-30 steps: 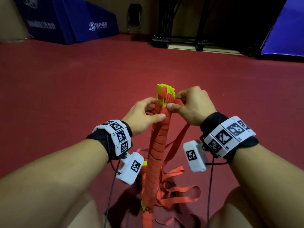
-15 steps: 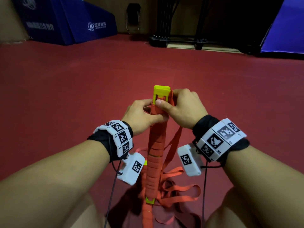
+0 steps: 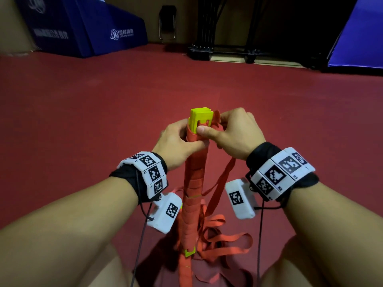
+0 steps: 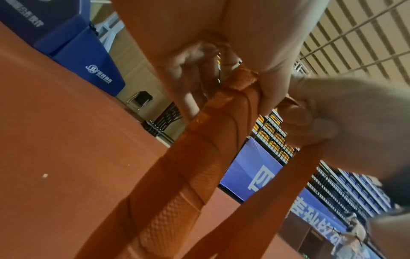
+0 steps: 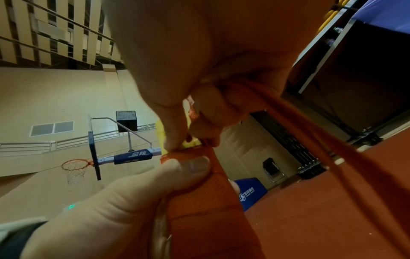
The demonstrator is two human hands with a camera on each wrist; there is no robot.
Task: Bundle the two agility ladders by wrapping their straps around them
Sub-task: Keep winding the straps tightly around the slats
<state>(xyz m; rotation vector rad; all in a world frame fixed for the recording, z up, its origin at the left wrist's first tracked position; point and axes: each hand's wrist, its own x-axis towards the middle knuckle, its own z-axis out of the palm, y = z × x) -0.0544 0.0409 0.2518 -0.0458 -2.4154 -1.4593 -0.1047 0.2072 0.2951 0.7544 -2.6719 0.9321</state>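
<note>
A stack of yellow ladder rungs [image 3: 200, 118] stands nearly upright in front of me, wound down its length with orange strap [image 3: 194, 183]. My left hand [image 3: 179, 140] grips the wrapped bundle [image 4: 199, 152] just below its top. My right hand [image 3: 232, 133] pinches the strap at the top end, thumb pressed on the wrap, and a loose length of strap [image 3: 222, 177] hangs from it. The right wrist view shows my right hand's fingers curled round the strap [image 5: 224, 168]. The bundle's lower end shows a yellow rung tip [image 3: 189, 251].
Loose orange strap loops [image 3: 226, 243] lie on the red floor [image 3: 103, 121] between my knees. Blue padded blocks [image 3: 87, 27] stand far left, a black metal rack [image 3: 223, 52] at the back and a blue banner [image 3: 360, 38] at the right.
The bundle's top has turned from edge-on to face-on and tilted upright. Both hands have shifted slightly up toward the top end, my right thumb now pressing on the wrap there.
</note>
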